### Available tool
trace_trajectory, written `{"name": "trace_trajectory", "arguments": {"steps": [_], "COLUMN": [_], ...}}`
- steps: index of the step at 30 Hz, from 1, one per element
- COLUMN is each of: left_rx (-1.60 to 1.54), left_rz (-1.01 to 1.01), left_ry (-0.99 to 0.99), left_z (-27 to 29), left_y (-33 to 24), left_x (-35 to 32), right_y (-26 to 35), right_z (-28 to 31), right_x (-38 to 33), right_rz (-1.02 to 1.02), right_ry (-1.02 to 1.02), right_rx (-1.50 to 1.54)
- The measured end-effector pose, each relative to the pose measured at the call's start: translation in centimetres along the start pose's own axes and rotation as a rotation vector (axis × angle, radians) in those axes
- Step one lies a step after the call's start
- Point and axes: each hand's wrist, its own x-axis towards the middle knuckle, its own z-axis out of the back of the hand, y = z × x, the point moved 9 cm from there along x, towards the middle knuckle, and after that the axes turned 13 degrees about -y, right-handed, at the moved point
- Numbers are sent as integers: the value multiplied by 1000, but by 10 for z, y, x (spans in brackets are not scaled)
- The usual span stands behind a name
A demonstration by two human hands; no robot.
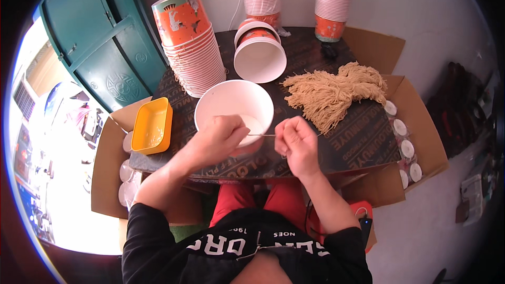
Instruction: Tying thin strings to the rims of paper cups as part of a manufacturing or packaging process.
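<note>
A short piece of thin string (262, 135) is pulled taut between my two closed hands. My left hand (221, 135) pinches one end over the near rim of a white-lined paper bucket (223, 100). My right hand (298, 144) grips the other end, just right of that bucket. The bucket's open mouth faces up toward me and its inside looks bare; my left hand hides part of its near side. To the right lies a bundle of tan strings (336, 92) on the dark table (363, 137).
A tall stack of orange-printed paper buckets (192, 58) leans at the back left, beside a yellow plastic tub (152, 126). More buckets (260, 60) lie tipped behind. Wrapped stacks (334, 0) stand at the back. Cardboard boxes (426, 126) holding white-lidded containers flank the table.
</note>
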Motion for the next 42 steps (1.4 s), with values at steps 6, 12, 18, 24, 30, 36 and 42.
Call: {"name": "trace_trajectory", "arguments": {"steps": [6, 12, 18, 24, 30, 36, 42], "left_rx": [111, 397, 414, 391, 70, -471, -739], "left_rz": [-444, -436, -480, -457, -553, 193, 437], "left_ry": [77, 173, -77, -199, -495, -139, 94], "left_z": [42, 39, 52, 26, 17, -60, -95], "left_y": [-14, 11, 5, 7, -42, -8, 10], "left_x": [3, -12, -14, -16, -51, -54, -64], "right_y": [29, 50, 63, 38, 17, 3, 3], "right_z": [41, 37, 14, -12, -22, -28, -16], "right_x": [42, 49, 28, 8, 6, 3, 6], "right_rz": [130, 128, 92, -176, -298, -288, -252], "right_ry": [-212, -200, -156, -53, -36, -86, -107], "right_rx": [-130, -115, -50, 235, 489, 506, 523]}}
